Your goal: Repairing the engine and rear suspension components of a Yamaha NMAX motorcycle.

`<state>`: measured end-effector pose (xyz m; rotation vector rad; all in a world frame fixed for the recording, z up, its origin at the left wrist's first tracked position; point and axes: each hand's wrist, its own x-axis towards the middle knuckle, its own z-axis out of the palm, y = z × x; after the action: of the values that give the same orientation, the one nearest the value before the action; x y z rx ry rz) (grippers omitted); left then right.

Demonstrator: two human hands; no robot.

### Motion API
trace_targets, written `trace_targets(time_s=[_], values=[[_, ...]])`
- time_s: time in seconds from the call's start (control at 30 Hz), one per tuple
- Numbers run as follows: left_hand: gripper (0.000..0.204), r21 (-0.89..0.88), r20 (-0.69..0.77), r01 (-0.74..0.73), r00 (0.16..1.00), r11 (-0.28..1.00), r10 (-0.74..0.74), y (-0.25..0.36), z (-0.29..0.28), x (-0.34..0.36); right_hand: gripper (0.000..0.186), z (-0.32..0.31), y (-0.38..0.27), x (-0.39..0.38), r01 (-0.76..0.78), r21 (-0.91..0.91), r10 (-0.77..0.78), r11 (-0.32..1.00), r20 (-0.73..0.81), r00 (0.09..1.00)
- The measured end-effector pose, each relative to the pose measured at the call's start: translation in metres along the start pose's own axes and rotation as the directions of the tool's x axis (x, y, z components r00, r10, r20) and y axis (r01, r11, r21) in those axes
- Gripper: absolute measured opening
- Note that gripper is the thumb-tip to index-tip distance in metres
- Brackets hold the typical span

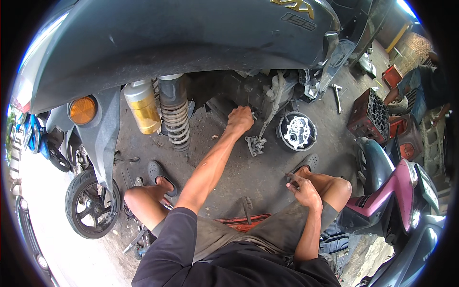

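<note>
My left hand reaches forward under the dark body panel of a scooter, its fingers curled closed. A bit of metal shows beside its knuckles; what it grips is hidden. Over my right knee, my right hand has its fingers bent together around something small and dark that I cannot make out. Between the hands, a grimy metal part, like a brake caliper, sits below a dirty hanging arm. A round dark basin holds a pale metal casing piece.
Left of my reaching arm hang a coil-spring shock absorber and its gold canister. A hammer-like tool lies on the floor near a dark red crate. Another person's hand shows at right, beyond a pink scooter.
</note>
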<state>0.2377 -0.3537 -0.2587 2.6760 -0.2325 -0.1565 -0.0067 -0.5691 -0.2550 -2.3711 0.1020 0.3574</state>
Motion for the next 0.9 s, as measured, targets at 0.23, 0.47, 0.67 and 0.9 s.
trace_targets(time_s=[0.23, 0.47, 0.67, 0.9], values=[[0.019, 0.008, -0.047, 0.057, 0.997, 0.998, -0.056, -0.01, -0.001, 0.003, 0.04, -0.002, 0.001, -0.006, -0.014, 0.052, 0.015, 0.999, -0.017, 1.0], [0.021, 0.185, 0.2, -0.186, 0.968, 0.965, 0.149, -0.011, -0.001, 0.019, 0.039, -0.001, 0.003, -0.004, -0.019, 0.022, 0.019, 1.0, 0.003, 1.0], [0.017, 0.063, -0.106, -0.021, 0.994, 0.998, 0.028, -0.021, 0.005, 0.005, 0.039, -0.002, 0.002, -0.004, -0.016, 0.041, 0.016, 0.999, 0.008, 1.0], [0.023, -0.034, 0.019, -0.027, 0.999, 0.999, 0.027, -0.03, 0.016, -0.008, 0.038, 0.002, 0.008, -0.002, -0.015, -0.003, 0.015, 1.0, 0.023, 1.0]])
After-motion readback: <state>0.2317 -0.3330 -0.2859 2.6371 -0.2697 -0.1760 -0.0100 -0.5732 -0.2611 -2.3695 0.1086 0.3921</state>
